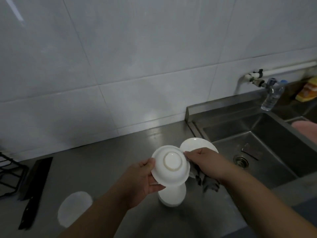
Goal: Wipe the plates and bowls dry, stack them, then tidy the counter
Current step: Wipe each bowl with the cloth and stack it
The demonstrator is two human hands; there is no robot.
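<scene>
The left hand point(144, 177) grips an upturned bowl point(171, 164) by its rim above the surface point(106, 160), and the right hand point(204, 162) pinches a grey cloth point(205, 182) against its edge. The hands hide part of a plate point(197, 143) behind and a white stack point(173, 196) beneath. A rack point(8, 176) is cut off at the left beside a knife point(34, 188); open steel lies between, with the sink point(257, 143) just right.

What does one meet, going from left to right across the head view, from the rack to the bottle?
Black wire rack → knife → white plate → left hand → upturned bowl → right hand gripping grey cloth → sink drain → plastic bottle.
</scene>
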